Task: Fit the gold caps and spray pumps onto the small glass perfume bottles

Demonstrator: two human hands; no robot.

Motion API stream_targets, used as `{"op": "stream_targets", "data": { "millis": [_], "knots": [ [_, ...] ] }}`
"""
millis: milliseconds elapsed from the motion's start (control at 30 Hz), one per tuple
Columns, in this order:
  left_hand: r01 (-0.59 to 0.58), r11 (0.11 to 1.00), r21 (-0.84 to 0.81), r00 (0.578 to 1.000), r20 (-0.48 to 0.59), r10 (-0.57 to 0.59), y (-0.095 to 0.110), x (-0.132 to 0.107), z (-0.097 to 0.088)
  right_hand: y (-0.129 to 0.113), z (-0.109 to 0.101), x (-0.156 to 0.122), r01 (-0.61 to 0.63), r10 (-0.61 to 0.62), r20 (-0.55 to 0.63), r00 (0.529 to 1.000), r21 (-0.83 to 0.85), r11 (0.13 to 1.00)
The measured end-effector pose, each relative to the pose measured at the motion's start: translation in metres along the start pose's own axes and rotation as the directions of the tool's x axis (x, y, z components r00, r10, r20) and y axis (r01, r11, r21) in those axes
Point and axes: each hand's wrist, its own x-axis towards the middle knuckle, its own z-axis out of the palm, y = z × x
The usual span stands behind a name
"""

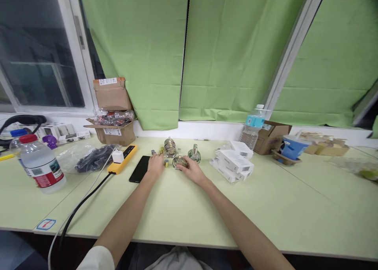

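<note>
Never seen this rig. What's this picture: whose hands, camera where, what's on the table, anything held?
No machine here: these are one person's bare hands. The single picture comes from a camera worn on the head, looking forward and down. The right hand grips a glass bottle; other glassware stands close by. The left hand is beside a small gold cylinder; whether it holds anything is unclear. Also on the table: a phone, white boxes and a power strip.

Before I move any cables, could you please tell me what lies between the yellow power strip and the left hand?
A black phone lies between the power strip and the left hand, in the head view.
</note>
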Motion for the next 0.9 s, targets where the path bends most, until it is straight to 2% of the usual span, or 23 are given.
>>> {"op": "stream_targets", "data": {
  "millis": [200,333,600,900],
  "knots": [
    [-0.007,0.998,0.058,0.997,-0.081,0.012,0.001,0.000,-0.004,-0.001,0.000,0.000,0.011,-0.011,-0.005,1.000,-0.008,1.000],
    [0.043,0.992,0.118,0.998,-0.043,-0.038,0.001,0.001,-0.005,-0.001,-0.002,0.000,0.008,-0.008,0.009,1.000,-0.012,1.000],
    [0.046,0.991,0.127,0.999,0.006,-0.047,0.006,0.001,-0.003,-0.001,0.000,0.000,0.005,-0.005,-0.002,1.000,-0.009,1.000],
    [-0.024,0.994,0.111,1.000,-0.012,0.025,0.010,-0.003,-0.003,-0.003,-0.002,-0.001,0.007,-0.007,0.002,1.000,-0.016,1.000]
  ]
}}
